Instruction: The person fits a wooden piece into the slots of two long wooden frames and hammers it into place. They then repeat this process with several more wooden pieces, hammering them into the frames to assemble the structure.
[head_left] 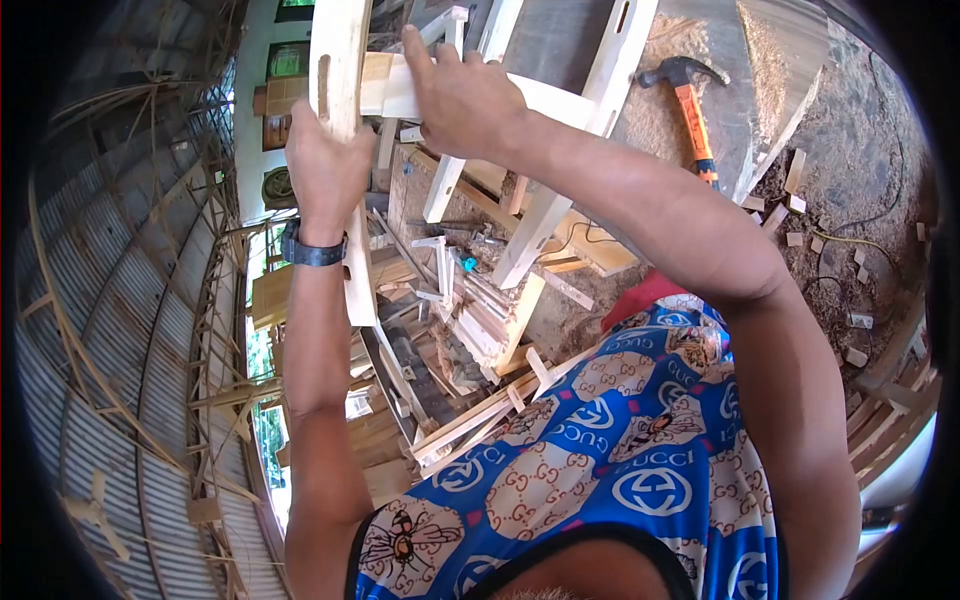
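Observation:
My left hand (328, 165), with a dark watch on its wrist, is wrapped round a long pale wooden post (341, 60) that has slots cut in it. A flat wooden crosspiece (550, 98) runs from this post to a second slotted post (622, 60) on the right. My right hand (468, 105) lies over the crosspiece near the first post, its index finger stretched out and the other fingers bent over the far edge. Its palm side is hidden.
An orange-handled hammer (690, 115) lies on the sawdust-strewn work surface at the right. Wood offcuts (795, 170) and a cable (880, 240) are on the ground beyond. Below the frame are stacked wooden strips (490, 410) and a small white frame (440, 265).

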